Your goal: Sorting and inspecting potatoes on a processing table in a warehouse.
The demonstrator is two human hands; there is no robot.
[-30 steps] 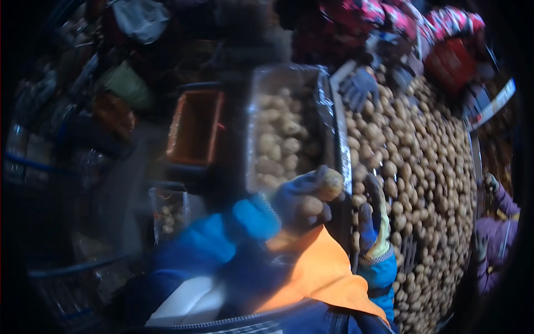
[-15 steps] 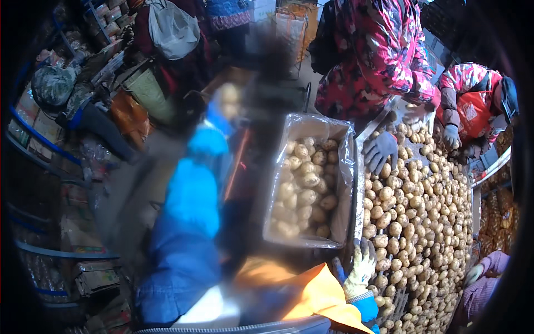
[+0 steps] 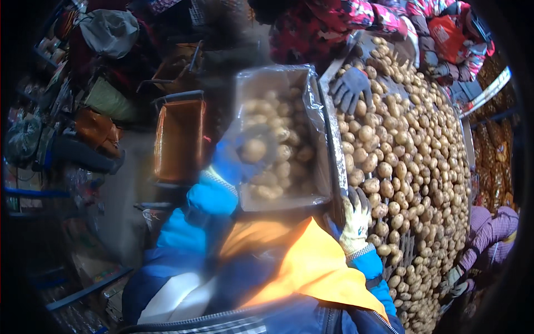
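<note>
My left hand [image 3: 231,158], in a blue glove and smeared by motion, holds a potato [image 3: 254,150] over the near left side of a cardboard box [image 3: 245,83]. Clear plastic lines this box, and several loose potatoes [image 3: 282,153] lie inside. My right hand [image 3: 356,220], in a pale yellow glove with dark fingertips, has its fingers stretched out along the metal rim [image 3: 335,139] of the sorting table, beside the potatoes there. No potato shows in it. Potatoes [image 3: 411,167] cover most of the table to the right of the box.
A grey glove [image 3: 351,89] lies on the potatoes near the rim; no sleeve visibly joins it. Co-workers in pink camouflage [image 3: 328,28] and a purple sleeve [image 3: 484,239] stand around the table. An orange-brown cart [image 3: 179,139] stands left of the box.
My left hand has swung with its potato from the far left, beyond the box, back to the box's near left side. The view has shifted; my right hand stays at the rim.
</note>
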